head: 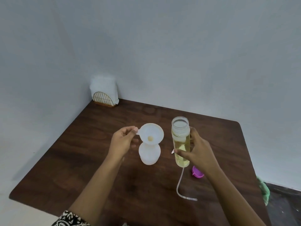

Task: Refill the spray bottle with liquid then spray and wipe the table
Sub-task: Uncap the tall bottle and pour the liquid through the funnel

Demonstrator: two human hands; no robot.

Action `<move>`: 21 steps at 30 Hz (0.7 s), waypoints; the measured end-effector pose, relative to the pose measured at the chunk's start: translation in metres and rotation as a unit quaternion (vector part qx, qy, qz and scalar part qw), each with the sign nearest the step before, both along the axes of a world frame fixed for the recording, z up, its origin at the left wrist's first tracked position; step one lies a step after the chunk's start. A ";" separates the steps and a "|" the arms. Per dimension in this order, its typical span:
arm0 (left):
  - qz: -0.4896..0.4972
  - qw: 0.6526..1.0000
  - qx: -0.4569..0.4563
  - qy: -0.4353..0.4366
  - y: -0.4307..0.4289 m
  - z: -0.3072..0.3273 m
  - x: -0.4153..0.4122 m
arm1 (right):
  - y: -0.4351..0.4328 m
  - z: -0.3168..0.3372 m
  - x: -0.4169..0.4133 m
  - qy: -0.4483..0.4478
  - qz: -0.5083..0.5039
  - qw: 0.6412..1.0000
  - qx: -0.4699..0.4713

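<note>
1. Currently the left hand [123, 141] pinches the small side tab of the white funnel [151, 132] between thumb and forefinger. The other fingers curl loosely under the palm.
2. Funnel sits in the neck of the white spray bottle [149, 154], wide mouth up. A pale yellowish spot shows at its centre hole.
3. Spray bottle stands upright on the dark wooden table [81, 152], just right of the left hand, below the funnel. No sprayer head is on it. Its liquid level can't be read through the frosted wall.
4. Right hand [198, 152] grips the clear bottle [180, 141] around its lower half, thumb on the near side and fingers wrapped behind.
5. Clear bottle is uncapped, roughly upright with a slight tilt, and mostly full of pale yellow liquid. It is just right of the funnel, not touching it. Can't tell whether its base rests on the table.
6. Purple cap [197, 172] lies on the table, partly hidden behind the right wrist.
7. Thin clear tube [180, 185] curves across the table from under the clear bottle toward the near edge.
8. Napkin holder [103, 93] with white napkins stands in the far left corner, against the wall.
9. Green cloth [263, 190] hangs off the table's right edge.
10. Black-and-white patterned sleeve [70, 219] shows on the left arm.
</note>
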State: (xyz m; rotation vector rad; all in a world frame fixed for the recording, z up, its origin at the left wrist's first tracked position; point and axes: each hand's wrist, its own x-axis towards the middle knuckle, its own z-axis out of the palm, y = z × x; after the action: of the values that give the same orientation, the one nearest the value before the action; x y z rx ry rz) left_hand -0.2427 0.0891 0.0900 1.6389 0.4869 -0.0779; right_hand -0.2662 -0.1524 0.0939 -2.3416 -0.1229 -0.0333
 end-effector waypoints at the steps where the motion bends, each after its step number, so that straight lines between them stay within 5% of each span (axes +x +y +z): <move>1: 0.000 1.000 -0.003 0.002 0.000 0.000 0.001 | -0.001 -0.002 0.001 -0.001 0.000 1.000 -0.013; 21: 0.001 0.999 -0.050 0.005 0.003 -0.005 0.007 | -0.004 -0.013 0.002 0.002 0.015 0.975 -0.223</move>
State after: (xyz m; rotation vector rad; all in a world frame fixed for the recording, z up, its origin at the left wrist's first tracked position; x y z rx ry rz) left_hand -0.2361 0.0920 0.0854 1.5414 0.4840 -0.1073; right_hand -0.2645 -0.1564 0.0808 -2.7887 -0.1771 0.0168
